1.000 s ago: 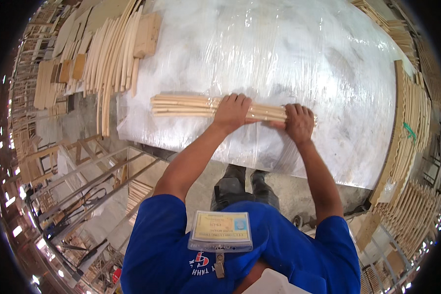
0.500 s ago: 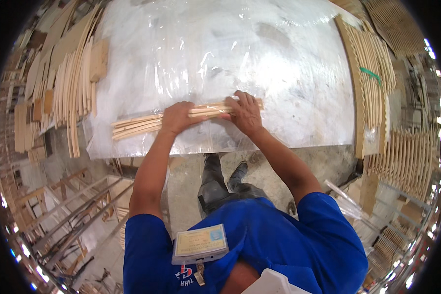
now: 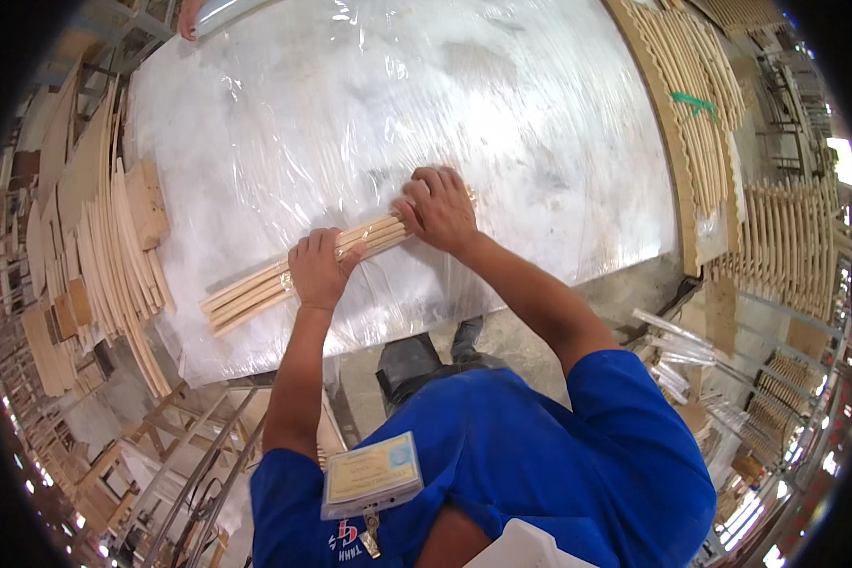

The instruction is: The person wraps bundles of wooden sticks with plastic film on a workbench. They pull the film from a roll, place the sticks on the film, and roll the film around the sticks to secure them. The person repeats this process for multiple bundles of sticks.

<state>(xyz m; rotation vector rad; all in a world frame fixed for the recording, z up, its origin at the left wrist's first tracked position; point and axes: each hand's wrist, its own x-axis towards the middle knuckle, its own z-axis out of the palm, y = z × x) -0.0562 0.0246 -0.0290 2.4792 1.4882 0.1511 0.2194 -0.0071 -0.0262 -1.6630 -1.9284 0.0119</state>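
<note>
Clear film (image 3: 287, 282) partly wraps wooden sticks (image 3: 377, 232) that left hand (image 3: 320, 272) and right hand (image 3: 437, 210) grip; slats (image 3: 114, 251) lie left of both.

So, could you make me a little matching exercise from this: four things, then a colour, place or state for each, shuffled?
Things:
1. wooden stick bundle
2. green strap
3. ID badge
4. short-sleeved shirt

Matches:
A. blue
B. gripped by the left hand and right hand
C. clipped at the wearer's chest
D. lying across the row of sticks at the right

Pairs: 1-B; 2-D; 3-C; 4-A
</note>
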